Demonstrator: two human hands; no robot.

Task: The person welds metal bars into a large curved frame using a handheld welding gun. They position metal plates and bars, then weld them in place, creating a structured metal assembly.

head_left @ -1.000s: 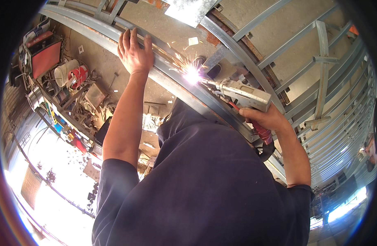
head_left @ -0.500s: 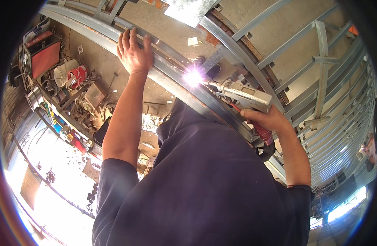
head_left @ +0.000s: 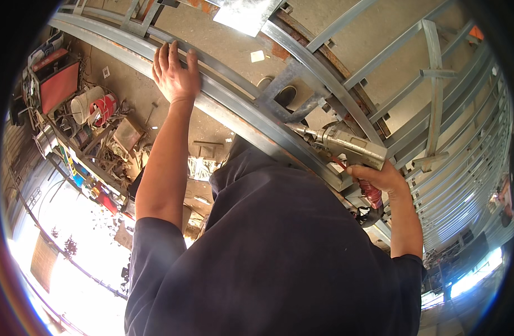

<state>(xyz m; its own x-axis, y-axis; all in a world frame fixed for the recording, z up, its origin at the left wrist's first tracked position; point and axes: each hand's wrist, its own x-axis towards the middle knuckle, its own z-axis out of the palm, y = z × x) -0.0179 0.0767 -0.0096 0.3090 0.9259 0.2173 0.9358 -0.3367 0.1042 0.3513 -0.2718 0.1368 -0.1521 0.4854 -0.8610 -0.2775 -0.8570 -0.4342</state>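
Left hand (head_left: 177, 81) crosses rail's (head_left: 234, 94) edge, right hand (head_left: 380, 178) grips torch (head_left: 355, 148), floor (head_left: 223, 42) beyond.

Metal-fabrication workshop
Bare steel framework (head_left: 435, 112) spreads at two o'clock, a welding gun (head_left: 353, 149) sits near three, and a red-panelled cabinet (head_left: 60, 89) and buckets (head_left: 82, 107) crowd ten.

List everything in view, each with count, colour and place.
Steel rails: several, gray, diagonal across the centre
Metal bars: many, gray, right side
Metal sheet: one, silvery white, top centre
Paper-like scrap: one, white, floor near top centre
Cabinet-like box: one, red front, upper left
Buckets: two, one white, one red, left
Brown box: one, brown, below the buckets
Welding gun: one, silver with red handle, centre right
Shirt: one, dark, bottom centre
Left grip: one, bare, on the rails
Right grip: one, bare, around the handle
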